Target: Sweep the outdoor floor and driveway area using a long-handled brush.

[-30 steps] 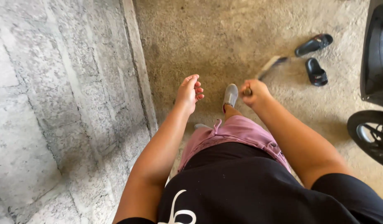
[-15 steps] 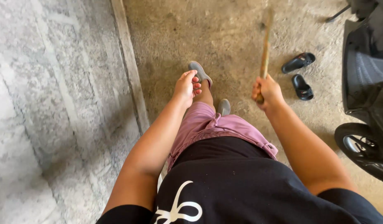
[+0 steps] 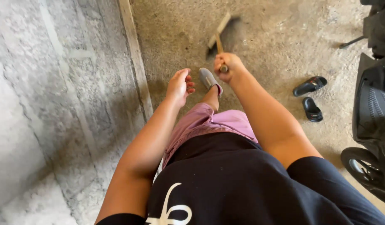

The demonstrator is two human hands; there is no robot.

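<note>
No packages, labels, signs or screens in view, bare concrete floor and wall only

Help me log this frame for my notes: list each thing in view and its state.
Right hand: closed round the broom handle.
Broom: held, head blurred over the concrete floor.
Left hand: empty, fingers loosely curled.
Black sandals: lying apart on the floor, unworn.
Grey shoe: on the person's foot.
Scooter: parked at right.

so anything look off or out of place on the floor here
Only the pair of black slides: they lie apart at different angles on the concrete floor beside the scooter. The right hand holds a broom; nothing is spilled.
</note>
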